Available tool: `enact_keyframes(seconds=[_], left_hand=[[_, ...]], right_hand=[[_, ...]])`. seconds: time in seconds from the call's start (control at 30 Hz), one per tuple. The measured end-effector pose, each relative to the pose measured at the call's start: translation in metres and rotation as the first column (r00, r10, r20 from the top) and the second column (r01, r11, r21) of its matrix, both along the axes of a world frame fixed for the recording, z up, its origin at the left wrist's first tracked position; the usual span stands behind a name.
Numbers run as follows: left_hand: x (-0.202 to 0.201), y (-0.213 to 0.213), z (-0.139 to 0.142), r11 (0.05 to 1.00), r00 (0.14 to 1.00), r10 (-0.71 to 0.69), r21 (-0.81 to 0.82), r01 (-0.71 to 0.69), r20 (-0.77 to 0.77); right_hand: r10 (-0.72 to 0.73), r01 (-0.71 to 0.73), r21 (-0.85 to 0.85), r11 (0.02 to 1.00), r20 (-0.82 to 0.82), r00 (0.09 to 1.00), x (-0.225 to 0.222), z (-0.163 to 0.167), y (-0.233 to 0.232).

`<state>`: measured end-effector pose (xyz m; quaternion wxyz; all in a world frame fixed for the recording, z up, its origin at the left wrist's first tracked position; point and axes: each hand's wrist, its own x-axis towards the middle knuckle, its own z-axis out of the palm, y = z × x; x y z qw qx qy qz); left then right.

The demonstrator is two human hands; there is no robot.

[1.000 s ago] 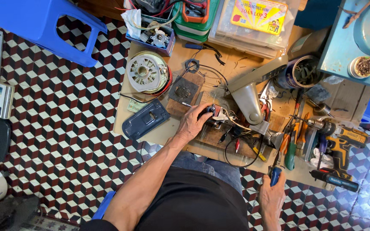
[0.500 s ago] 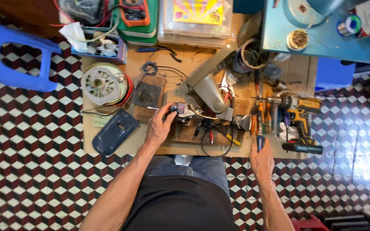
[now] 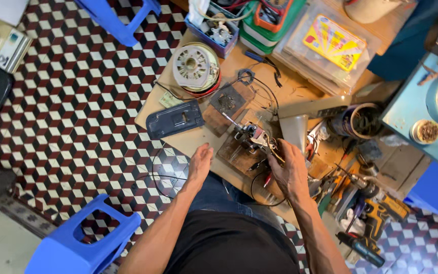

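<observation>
Head view looked straight down on a low wooden worktop (image 3: 198, 139) crowded with repair gear. The right hand (image 3: 291, 172) sat on a small motor assembly (image 3: 252, 136) resting on a wooden block (image 3: 236, 155) near the front edge, fingers curled about its wire end; how firm the grip was could not be told. The left hand (image 3: 200, 161) lay flat and open at the worktop's front edge, holding nothing, just beside the block. A dark blue plastic cover (image 3: 174, 119) lay to the left of it, a round wound motor stator (image 3: 196, 67) further back. Off to the right, a yellow cordless drill (image 3: 381, 213) and screwdrivers (image 3: 353, 213) lay in a heap. A blue stool (image 3: 84, 241) stood on the patterned floor tiles (image 3: 77, 101)
</observation>
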<state>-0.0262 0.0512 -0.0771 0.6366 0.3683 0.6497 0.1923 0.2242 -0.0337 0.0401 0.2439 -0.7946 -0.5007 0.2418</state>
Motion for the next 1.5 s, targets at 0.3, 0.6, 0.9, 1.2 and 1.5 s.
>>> enact_keyframes(seconds=[0.3,0.6,0.9,1.2,1.5], left_hand=[[0.044,-0.017,-0.006,0.978,0.966,0.196,-0.101,-0.181,0.171],[0.051,0.009,0.009,0.82,0.944,-0.236,0.474,0.321,-0.231],[0.075,0.042,-0.014,0.99,0.993,0.05,-0.139,-0.035,0.108],[0.101,0.087,-0.013,0.959,0.974,-0.206,-0.22,0.181,-0.094],[0.107,0.05,-0.012,0.961,0.984,0.178,-0.22,-0.17,0.019]], right_hand=[[0.344,-0.344,-0.018,0.939,0.063,0.937,0.007,-0.017,0.056],[0.332,-0.331,-0.19,0.924,-0.031,0.943,0.011,-0.012,0.08],[0.058,-0.05,-0.31,0.949,0.018,0.998,-0.028,-0.031,0.088],[-0.017,0.017,-0.19,0.982,-0.002,1.0,-0.04,-0.046,0.093],[-0.073,0.072,-0.093,0.993,-0.018,0.997,-0.051,-0.04,0.077]])
